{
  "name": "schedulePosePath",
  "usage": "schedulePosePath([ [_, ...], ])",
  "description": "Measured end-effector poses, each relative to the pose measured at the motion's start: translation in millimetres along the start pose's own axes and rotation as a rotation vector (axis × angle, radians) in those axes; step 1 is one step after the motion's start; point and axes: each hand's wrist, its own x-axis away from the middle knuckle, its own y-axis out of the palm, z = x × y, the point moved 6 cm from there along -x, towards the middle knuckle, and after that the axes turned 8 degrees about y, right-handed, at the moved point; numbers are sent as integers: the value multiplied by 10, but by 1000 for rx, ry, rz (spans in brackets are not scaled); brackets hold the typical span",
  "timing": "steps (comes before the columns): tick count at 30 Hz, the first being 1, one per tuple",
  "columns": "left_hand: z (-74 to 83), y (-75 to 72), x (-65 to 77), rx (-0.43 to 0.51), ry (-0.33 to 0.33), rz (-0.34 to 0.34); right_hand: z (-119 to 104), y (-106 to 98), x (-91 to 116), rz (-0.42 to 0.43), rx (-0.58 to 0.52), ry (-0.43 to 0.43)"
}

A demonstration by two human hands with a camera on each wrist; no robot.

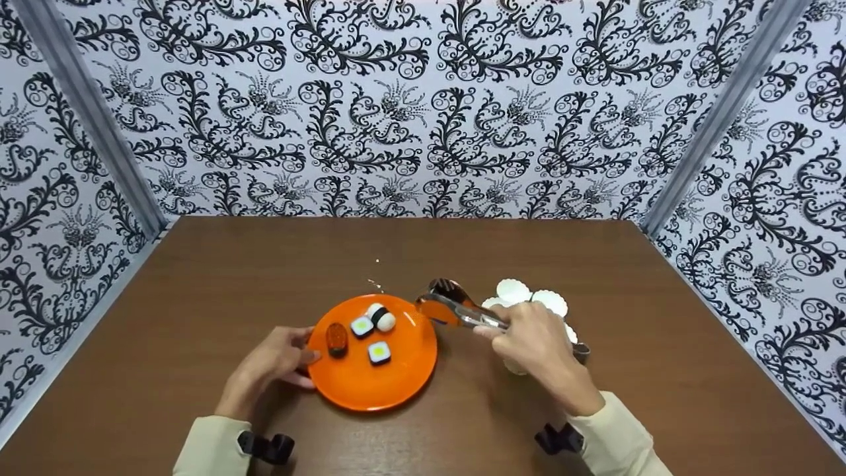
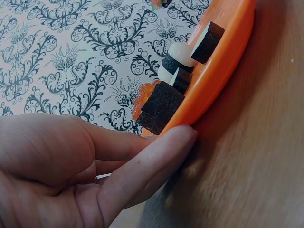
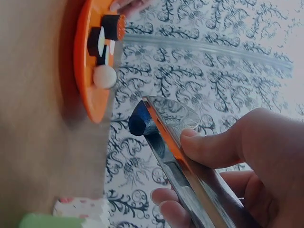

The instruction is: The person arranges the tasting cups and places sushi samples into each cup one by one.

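An orange plate (image 1: 396, 390) rests on the table with several sushi pieces on it. An orange roe sushi (image 1: 336, 340) lies nearest the left rim, with two small square rolls (image 1: 379, 352) and a white rice piece with a black band (image 1: 381, 318) beside it. My left hand (image 1: 277, 360) pinches the plate's left rim between thumb and fingers. My right hand (image 1: 535, 337) grips metal tongs (image 3: 190, 175), whose ends point left, just past the plate's right edge. A small dark piece (image 3: 137, 123) sits at the tong ends; its kind is unclear.
White scalloped dishes (image 1: 551, 303) stand to the right, partly behind my right hand, with a dark object (image 1: 581, 352) beside them. Small white specks (image 1: 375, 285) lie beyond the plate. In the right wrist view, a green item (image 3: 52, 221) shows low at the left. Patterned walls enclose the table.
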Motion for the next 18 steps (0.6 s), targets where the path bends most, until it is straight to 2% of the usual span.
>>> schedulePosePath([
  [7, 12, -7, 9, 1, -4, 12, 176, -168, -78, 25, -1, 66],
  [15, 7, 3, -2, -14, 31, 17, 382, -200, -115, 12, -59, 119],
  [18, 7, 5, -4, -16, 20, 19, 477, -221, -132, 5, -81, 150],
])
